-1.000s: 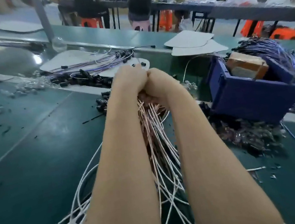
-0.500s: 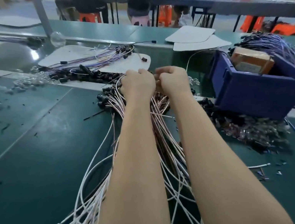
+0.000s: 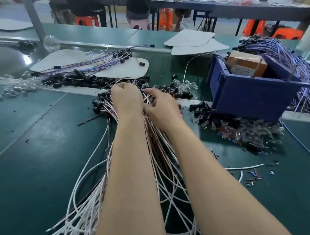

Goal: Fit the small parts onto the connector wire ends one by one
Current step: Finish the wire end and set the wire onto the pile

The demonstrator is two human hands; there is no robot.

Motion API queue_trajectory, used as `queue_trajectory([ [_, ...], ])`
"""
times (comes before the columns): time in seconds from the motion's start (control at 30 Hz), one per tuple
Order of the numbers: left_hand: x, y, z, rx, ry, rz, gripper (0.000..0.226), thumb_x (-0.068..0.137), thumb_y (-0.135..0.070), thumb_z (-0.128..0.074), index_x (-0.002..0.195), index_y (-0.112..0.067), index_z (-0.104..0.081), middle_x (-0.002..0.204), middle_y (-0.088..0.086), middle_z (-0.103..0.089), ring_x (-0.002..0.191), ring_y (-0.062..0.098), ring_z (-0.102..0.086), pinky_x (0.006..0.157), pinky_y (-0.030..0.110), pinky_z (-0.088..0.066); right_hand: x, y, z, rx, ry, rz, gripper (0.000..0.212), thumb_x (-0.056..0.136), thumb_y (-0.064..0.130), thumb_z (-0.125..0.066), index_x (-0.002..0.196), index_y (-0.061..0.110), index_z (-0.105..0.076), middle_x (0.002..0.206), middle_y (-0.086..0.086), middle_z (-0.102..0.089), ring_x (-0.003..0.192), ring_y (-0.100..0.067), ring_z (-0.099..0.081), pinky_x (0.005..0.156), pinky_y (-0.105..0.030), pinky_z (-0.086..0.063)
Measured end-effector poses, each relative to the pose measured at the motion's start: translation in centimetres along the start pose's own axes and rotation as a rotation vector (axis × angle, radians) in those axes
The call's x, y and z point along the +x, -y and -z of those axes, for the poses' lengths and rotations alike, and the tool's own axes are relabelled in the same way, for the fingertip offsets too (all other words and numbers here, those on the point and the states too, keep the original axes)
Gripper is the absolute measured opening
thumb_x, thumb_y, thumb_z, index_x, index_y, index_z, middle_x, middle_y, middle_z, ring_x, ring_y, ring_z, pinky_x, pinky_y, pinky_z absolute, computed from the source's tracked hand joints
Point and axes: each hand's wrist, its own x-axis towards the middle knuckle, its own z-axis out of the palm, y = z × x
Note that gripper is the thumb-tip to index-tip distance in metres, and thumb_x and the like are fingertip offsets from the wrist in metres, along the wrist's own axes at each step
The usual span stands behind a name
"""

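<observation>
A thick bundle of white and pink connector wires [image 3: 92, 191] runs from the near edge up the green table, its far ends carrying small black caps [image 3: 97, 104]. My left hand [image 3: 126, 98] is curled around the upper part of the bundle near those ends. Just to its right, my right hand [image 3: 159, 106] has its fingers bent down into the wire ends; what the fingertips pinch is hidden. A pile of small clear and dark parts [image 3: 249, 132] lies to the right of my right forearm.
A blue bin [image 3: 248, 91] holding a brown box [image 3: 246, 63] stands at the right, with purple wires [image 3: 295, 65] draped behind it. More black caps and purple wires lie on white boards [image 3: 127, 68] beyond my hands. People sit at a far table.
Both hands have moved down from a raised position onto the table with the bundle. My right hand has parted from the left and uncurled toward the wire ends.
</observation>
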Motion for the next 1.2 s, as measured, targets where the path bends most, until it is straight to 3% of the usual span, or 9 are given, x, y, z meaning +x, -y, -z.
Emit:
queue_trajectory([
  [0.13,-0.3,-0.4,0.0,-0.017,0.021,-0.017,0.031,0.091,-0.003,-0.034,0.064,-0.018,-0.033,0.059,0.000,-0.029,0.053,0.015,-0.026,0.038,0.024,-0.024,1.0,0.7,-0.5,-0.193,0.070,-0.019,0.033,0.095,0.027,-0.044,0.123,0.021,-0.060,0.126,-0.015,-0.057,0.119,-0.035,-0.049,0.099,-0.041,-0.043],
  [0.27,-0.8,-0.6,-0.1,-0.021,0.024,-0.019,0.023,0.091,-0.005,-0.034,0.073,-0.015,-0.042,0.062,0.005,-0.039,0.051,0.016,-0.034,0.033,0.016,-0.030,1.3,0.3,-0.3,-0.031,-0.034,-0.145,0.026,0.091,0.025,-0.056,0.104,0.004,-0.063,0.108,-0.015,-0.065,0.105,-0.031,-0.058,0.077,-0.028,-0.042],
  [0.4,-1.4,-0.6,-0.6,0.070,0.041,-0.062,0.024,0.094,-0.012,-0.038,0.108,-0.006,-0.057,0.119,0.022,-0.060,0.093,0.035,-0.058,0.087,0.040,-0.048,0.2,-0.5,0.3,0.146,-0.210,-0.092,0.018,0.092,0.019,-0.055,0.095,0.006,-0.067,0.096,-0.010,-0.069,0.095,-0.024,-0.060,0.080,-0.031,-0.045],
  [0.57,-2.4,-0.7,-1.9,0.219,0.110,-0.210,0.024,0.096,-0.015,-0.042,0.110,-0.006,-0.060,0.112,0.012,-0.064,0.100,0.025,-0.057,0.087,0.027,-0.043,-2.0,0.2,3.3,0.621,-0.520,0.121,0.013,0.089,0.007,-0.060,0.096,0.012,-0.051,0.081,0.001,-0.063,0.070,-0.005,-0.059,0.069,-0.015,-0.047],
  [0.63,-3.6,-1.1,-2.9,0.243,0.253,-0.278,0.025,0.098,-0.017,-0.042,0.108,-0.005,-0.061,0.108,0.014,-0.067,0.097,0.025,-0.063,0.088,0.031,-0.050,-2.4,0.0,6.0,0.886,-0.563,0.084,0.020,0.089,0.007,-0.062,0.100,0.012,-0.046,0.083,-0.004,-0.066,0.069,-0.009,-0.062,0.069,-0.021,-0.053],
  [0.77,-7.3,-2.4,-4.9,0.320,0.635,-0.419,0.022,0.099,-0.022,-0.048,0.091,-0.010,-0.065,0.077,0.001,-0.069,0.043,-0.004,-0.051,0.046,0.009,-0.040,-4.3,-2.2,13.3,1.299,-0.661,0.078,0.010,0.091,-0.003,-0.056,0.094,0.007,-0.056,0.069,-0.001,-0.065,0.057,-0.005,-0.058,0.060,-0.016,-0.050],
  [0.87,-9.8,-2.8,-6.7,0.408,0.811,-0.494,0.020,0.096,-0.024,-0.054,0.091,-0.011,-0.069,0.067,-0.007,-0.065,0.050,0.000,-0.048,0.051,0.011,-0.042,-6.8,-5.4,18.3,1.485,-0.861,0.148,0.015,0.093,-0.006,-0.051,0.085,0.005,-0.057,0.060,-0.001,-0.064,0.051,-0.006,-0.057,0.055,-0.015,-0.049],
  [0.97,-12.3,-2.3,-9.4,0.419,0.868,-0.565,0.014,0.095,-0.021,-0.056,0.089,-0.015,-0.067,0.068,-0.007,-0.062,0.051,-0.002,-0.046,0.052,0.012,-0.037,-9.1,-8.6,20.8,1.408,-0.914,0.028,0.009,0.095,0.008,-0.056,0.086,0.011,-0.056,0.063,0.002,-0.060,0.053,-0.007,-0.056,0.055,-0.017,-0.049],
  [1.2,-15.6,1.5,-14.1,0.535,0.843,-0.591,0.014,0.092,-0.021,-0.059,0.091,-0.015,-0.071,0.086,0.000,-0.072,0.077,0.008,-0.063,0.070,0.019,-0.045,-10.4,-14.1,19.5,0.910,-0.626,-0.178,0.030,0.098,0.019,-0.050,0.072,0.011,-0.061,0.049,0.006,-0.057,0.043,-0.003,-0.046,0.045,-0.014,-0.039],
])
